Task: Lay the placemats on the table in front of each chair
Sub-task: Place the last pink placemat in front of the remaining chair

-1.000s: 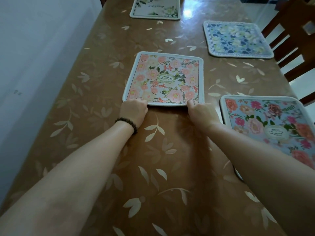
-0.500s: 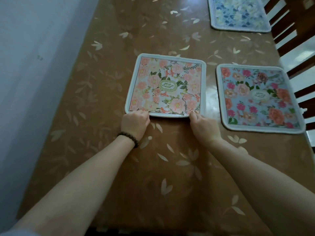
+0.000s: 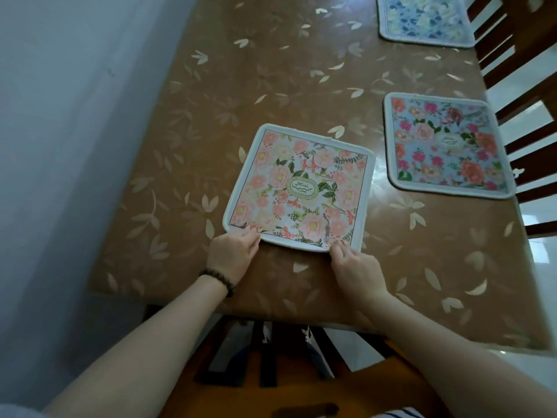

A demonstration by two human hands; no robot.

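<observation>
A pink floral placemat (image 3: 298, 188) with a white border lies on the brown leaf-patterned table (image 3: 301, 73), near its front edge. My left hand (image 3: 233, 256), with a dark bead bracelet on the wrist, pinches the mat's near left corner. My right hand (image 3: 354, 267) grips its near right corner. A second floral placemat (image 3: 446, 144) with red and pink flowers lies at the right edge. A blue floral placemat (image 3: 425, 19) lies farther back on the right, partly cut off.
A wooden chair (image 3: 271, 375) stands below the table's front edge, under my arms. Dark wooden chair backs (image 3: 524, 95) line the right side. A pale wall (image 3: 60, 146) runs along the table's left side.
Both hands have drawn the pink placemat back toward the table's near edge. The view has pulled back, so the front edge and the chair below it show.
</observation>
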